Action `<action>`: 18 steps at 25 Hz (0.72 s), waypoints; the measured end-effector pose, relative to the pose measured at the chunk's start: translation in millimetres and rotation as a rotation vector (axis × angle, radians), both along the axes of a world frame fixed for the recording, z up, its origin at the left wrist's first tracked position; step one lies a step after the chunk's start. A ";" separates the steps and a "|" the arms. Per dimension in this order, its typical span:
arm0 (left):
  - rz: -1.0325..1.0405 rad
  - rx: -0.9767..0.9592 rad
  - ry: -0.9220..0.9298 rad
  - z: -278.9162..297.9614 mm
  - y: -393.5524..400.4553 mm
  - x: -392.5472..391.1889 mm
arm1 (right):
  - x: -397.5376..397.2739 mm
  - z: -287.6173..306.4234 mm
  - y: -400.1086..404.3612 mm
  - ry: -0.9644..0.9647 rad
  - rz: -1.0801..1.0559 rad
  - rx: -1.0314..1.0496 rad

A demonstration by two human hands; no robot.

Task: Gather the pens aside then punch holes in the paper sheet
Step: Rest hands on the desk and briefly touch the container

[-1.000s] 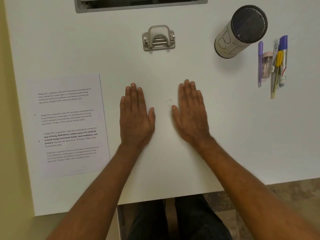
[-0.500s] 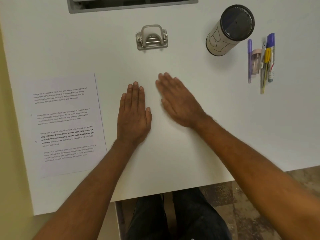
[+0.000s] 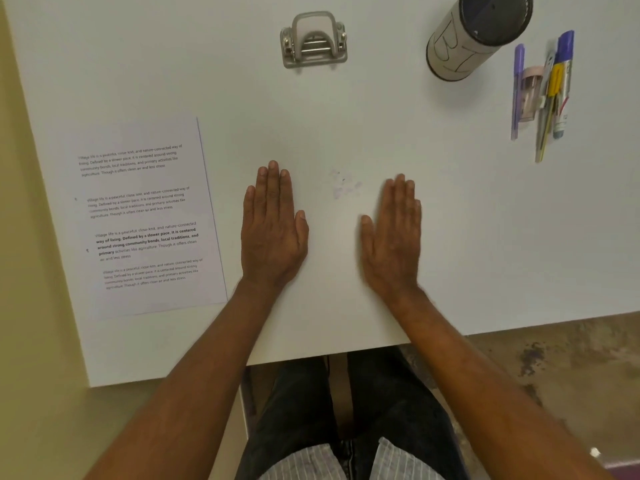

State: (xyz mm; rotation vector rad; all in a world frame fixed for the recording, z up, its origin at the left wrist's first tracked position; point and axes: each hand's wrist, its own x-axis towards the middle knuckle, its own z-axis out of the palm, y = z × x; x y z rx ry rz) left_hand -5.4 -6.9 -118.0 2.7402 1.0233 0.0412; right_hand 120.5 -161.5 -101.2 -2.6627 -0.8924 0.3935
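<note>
Left hand (image 3: 273, 230) and right hand (image 3: 393, 237) are laid flat, empty, fingers extended, below the grey metal hole punch (image 3: 313, 41).

Plain white bench (image 3: 346, 116) with a matte top, lit pretty evenly. Pale yellow wall or panel (image 3: 31, 341) runs along its left edge. Off the near right corner there's a mottled brownish floor (image 3: 571, 368), kinda stained.

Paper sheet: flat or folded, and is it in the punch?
Flat, spread out. The paper sheet lies printed side up on the table, clear of the hole punch.
</note>
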 end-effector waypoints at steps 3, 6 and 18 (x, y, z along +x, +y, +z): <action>-0.002 0.007 0.013 0.5 0.8 1.2 | -11.9 -0.1 41.0 -0.001 0.066 0.007; -0.008 0.000 0.022 0.0 0.2 0.8 | -5.5 -3.5 81.4 -0.011 0.141 0.052; -0.014 -0.004 0.013 0.4 2.1 2.2 | 46.3 35.8 23.6 0.044 0.764 -0.012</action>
